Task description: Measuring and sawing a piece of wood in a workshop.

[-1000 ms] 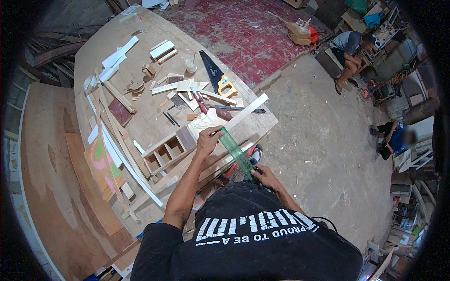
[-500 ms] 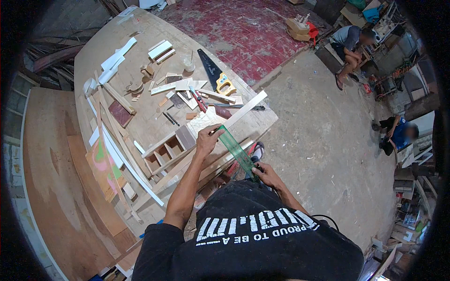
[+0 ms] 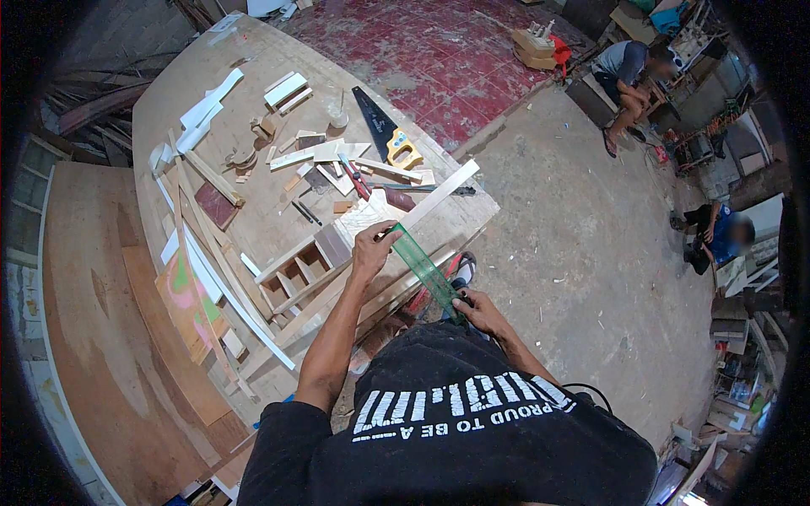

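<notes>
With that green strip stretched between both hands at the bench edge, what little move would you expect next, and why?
Probably lowering the green strip flat onto the long wooden batten. The left hand pins its far end at the batten, while the right hand holds the near end off the bench edge, so the strip slopes down from the wood rather than lying on it. That is only a guess.
</notes>
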Demonstrator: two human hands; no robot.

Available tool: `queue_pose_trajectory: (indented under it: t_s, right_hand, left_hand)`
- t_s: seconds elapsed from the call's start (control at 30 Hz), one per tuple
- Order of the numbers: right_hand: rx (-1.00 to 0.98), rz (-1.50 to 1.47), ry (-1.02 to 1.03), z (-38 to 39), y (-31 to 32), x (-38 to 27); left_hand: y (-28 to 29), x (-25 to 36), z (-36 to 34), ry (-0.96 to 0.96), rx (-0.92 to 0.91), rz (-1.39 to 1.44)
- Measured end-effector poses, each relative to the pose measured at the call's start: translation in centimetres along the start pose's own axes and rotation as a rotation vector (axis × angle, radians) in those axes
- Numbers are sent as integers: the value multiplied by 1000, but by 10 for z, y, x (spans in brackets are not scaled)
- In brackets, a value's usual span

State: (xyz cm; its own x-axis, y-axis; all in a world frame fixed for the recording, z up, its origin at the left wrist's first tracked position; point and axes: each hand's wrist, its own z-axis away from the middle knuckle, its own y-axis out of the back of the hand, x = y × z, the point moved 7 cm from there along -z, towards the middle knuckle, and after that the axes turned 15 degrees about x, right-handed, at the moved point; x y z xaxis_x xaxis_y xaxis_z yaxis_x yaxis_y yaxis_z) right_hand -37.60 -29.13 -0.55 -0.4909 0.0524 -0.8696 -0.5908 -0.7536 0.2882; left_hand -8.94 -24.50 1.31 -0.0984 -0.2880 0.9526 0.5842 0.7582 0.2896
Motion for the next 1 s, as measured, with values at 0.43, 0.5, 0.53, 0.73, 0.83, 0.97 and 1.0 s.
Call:
queue_pose_trajectory:
  t_s: [0.43,0.5,0.53,0.73,0.83,0.97,1.0]
  right_hand:
    - [85,-117,69,3,4,-7]
    - [-2,-64,-28,3,2,-1]
    - [-1,-65,-28,3,2,-1]
    - [1,-29,-29,3,3,1]
    - [91,-87,100,2,5,-1]
    - [85,-112,91,3,5,-1]
    - [88,-91,87,3,5,-1]
  left_hand:
    - [-1,-2,0,-7,5,-8]
    - [-1,-3,0,-22,3,-2]
    - [-1,-3,0,-20,4,-12]
    - [-2,0,2,-12,24,-23]
    - [-2,-1,2,-32,35,-9]
    - [-3,-5,1,-33,40,-8]
    - [-3,-7,1,-33,41,-7]
